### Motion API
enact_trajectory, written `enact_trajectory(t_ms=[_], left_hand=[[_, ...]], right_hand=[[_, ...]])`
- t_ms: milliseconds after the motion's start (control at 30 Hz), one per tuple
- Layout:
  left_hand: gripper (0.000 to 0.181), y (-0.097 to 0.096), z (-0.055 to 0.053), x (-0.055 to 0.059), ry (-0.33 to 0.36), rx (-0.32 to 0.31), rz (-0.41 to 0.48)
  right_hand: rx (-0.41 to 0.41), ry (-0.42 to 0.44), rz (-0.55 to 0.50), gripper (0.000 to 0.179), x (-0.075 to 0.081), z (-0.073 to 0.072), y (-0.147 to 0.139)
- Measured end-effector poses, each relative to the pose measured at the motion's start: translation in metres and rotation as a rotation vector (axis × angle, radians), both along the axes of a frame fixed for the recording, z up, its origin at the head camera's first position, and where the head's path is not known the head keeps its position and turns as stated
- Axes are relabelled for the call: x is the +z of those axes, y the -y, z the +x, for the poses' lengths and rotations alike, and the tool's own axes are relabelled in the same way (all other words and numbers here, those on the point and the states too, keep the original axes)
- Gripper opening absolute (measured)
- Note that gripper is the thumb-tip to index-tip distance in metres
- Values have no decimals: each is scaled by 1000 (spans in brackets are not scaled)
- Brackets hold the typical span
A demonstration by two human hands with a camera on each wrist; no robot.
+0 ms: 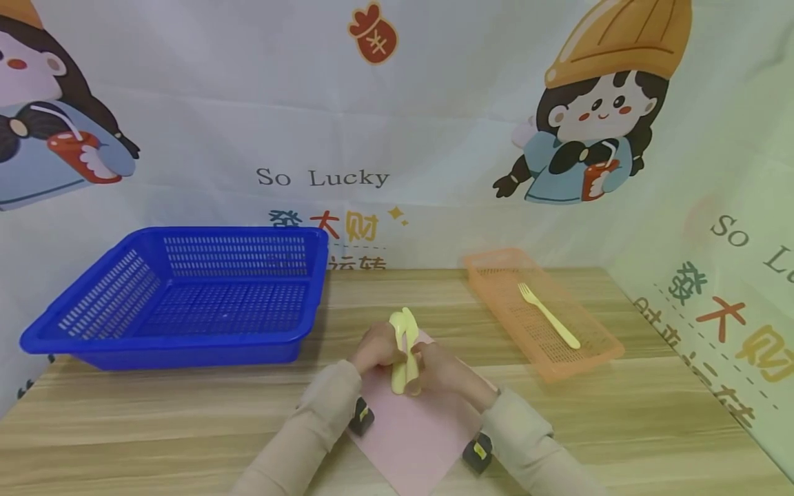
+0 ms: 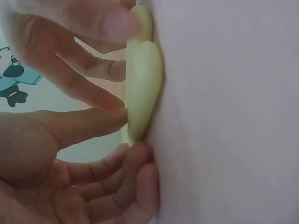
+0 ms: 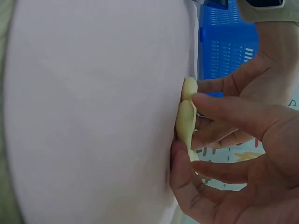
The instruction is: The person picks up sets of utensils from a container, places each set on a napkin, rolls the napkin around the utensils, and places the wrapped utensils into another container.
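Note:
A pale yellow plastic spoon (image 1: 397, 319) and a matching knife (image 1: 409, 321) stand side by side, handles toward me, over a pink sheet (image 1: 414, 441). My left hand (image 1: 377, 346) grips them from the left, and my right hand (image 1: 439, 366) holds them from the right. In the left wrist view, left thumb and fingers pinch the rounded handles (image 2: 147, 84) low against the sheet. From the right wrist, the right thumb (image 3: 217, 105) lies over the handles, with the fingers curled beneath. Fingers partly hide both pieces of cutlery.
A large blue basket (image 1: 192, 351) stands at the back left. At the right lies a shallow orange basket (image 1: 496, 303) with a yellow fork (image 1: 548, 317) in it. A printed cloth (image 1: 434, 151) hangs behind the wooden table (image 1: 186, 427).

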State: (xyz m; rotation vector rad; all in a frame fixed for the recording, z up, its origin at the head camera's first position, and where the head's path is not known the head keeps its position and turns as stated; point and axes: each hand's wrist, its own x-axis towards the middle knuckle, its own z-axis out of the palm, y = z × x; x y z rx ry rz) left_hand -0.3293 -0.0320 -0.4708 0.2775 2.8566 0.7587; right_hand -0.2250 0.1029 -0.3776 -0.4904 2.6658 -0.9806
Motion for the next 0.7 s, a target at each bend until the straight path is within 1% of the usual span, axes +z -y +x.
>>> enact_trajectory(t_ms=[33, 67, 100, 133, 167, 200, 233, 333, 400, 533, 700], left_hand=[[27, -2, 20, 26, 15, 17, 8], [26, -3, 37, 49, 18, 25, 20], [26, -3, 49, 63, 7, 27, 19], [25, -5, 60, 80, 36, 50, 9], [25, -5, 67, 88, 37, 53, 6], [25, -6, 72, 93, 33, 49, 0], [25, -6, 75, 97, 36, 51, -1], [25, -7, 77, 98, 56, 51, 2], [24, -8, 76, 97, 73, 54, 8], [24, -9, 73, 93, 78, 48, 1], [24, -8, 75, 95, 82, 51, 23]], right_hand=[[20, -17, 18, 39, 0, 0, 0], [38, -37, 39, 37, 0, 1, 0], [51, -63, 64, 36, 0, 1, 0], [65, -89, 85, 35, 0, 1, 0], [73, -104, 101, 36, -1, 1, -1], [80, -118, 123, 39, -1, 1, -1], [85, -123, 137, 40, -1, 2, -1], [89, -109, 135, 43, -1, 3, -3], [94, -107, 150, 42, 0, 4, -3], [104, -115, 176, 36, 1, 5, -4], [107, -124, 169, 33, 1, 5, -4]])
